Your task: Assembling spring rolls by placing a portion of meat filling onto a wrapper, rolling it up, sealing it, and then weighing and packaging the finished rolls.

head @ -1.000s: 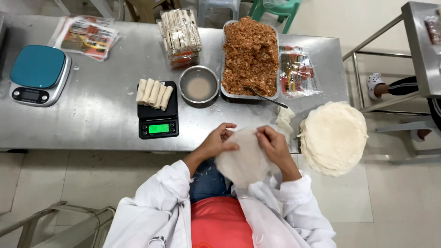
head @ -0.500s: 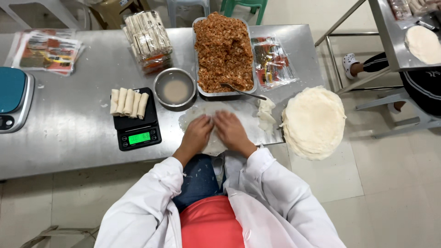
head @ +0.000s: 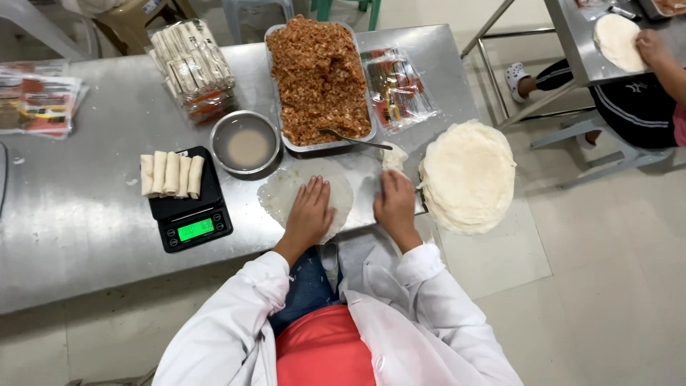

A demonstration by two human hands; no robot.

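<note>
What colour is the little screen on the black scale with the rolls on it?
Bright green: the display on the black scale glows green, clearest in the head view.

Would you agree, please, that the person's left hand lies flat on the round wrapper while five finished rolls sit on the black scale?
Not quite: the head view shows four rolls on the black scale, not five. The left hand does lie flat on the round wrapper.

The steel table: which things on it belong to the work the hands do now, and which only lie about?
In use:
- left hand, flat on the round wrapper
- right hand on the table, beside the wrapper stack
- filling tray, with its spoon

Lying about:
- printed packets
- clear wrapped packets
</note>
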